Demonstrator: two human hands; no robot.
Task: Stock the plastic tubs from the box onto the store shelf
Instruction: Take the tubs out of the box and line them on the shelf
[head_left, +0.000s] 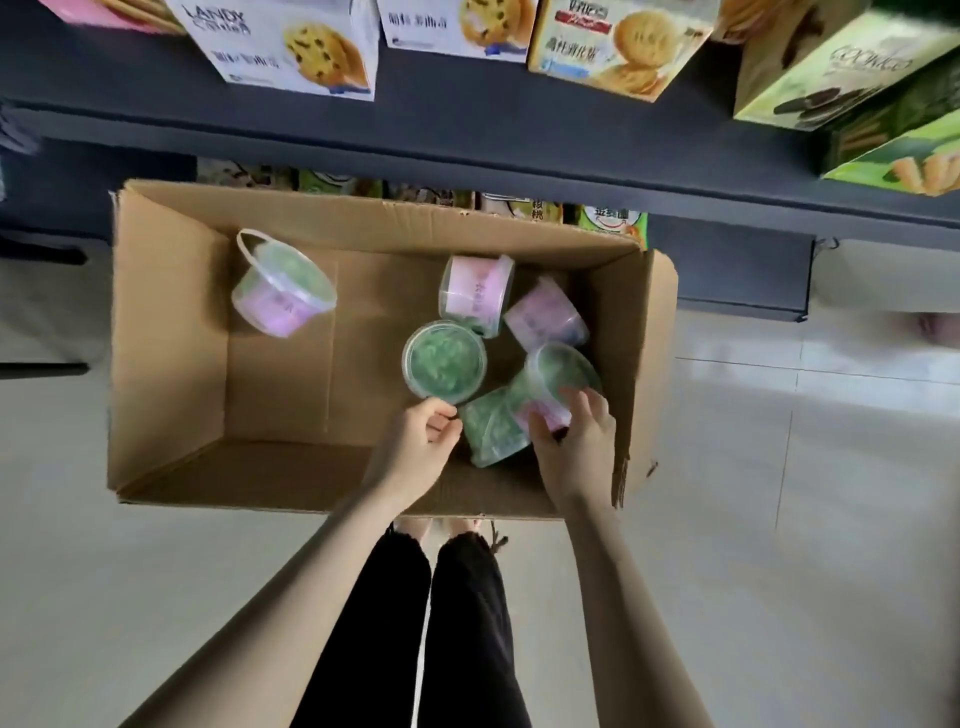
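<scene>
An open cardboard box (171, 332) sits on the floor below the dark shelf (467, 130). Several clear plastic tubs with pink labels and green contents lie inside. One tub (283, 288) lies alone at the left, the others cluster at the right. My left hand (426, 439) has curled fingers touching the rim of an upright tub (444, 361). My right hand (571, 436) grips a tilted tub (558, 379) by its side. Another tub (488, 426) lies on its side between my hands.
Cookie cartons (291, 47) and green biscuit boxes (831, 67) stand on the shelf above. More packets (613, 221) fill a lower shelf behind the box. Pale tiled floor (779, 493) surrounds the box. My legs in black trousers (441, 623) stand at its near edge.
</scene>
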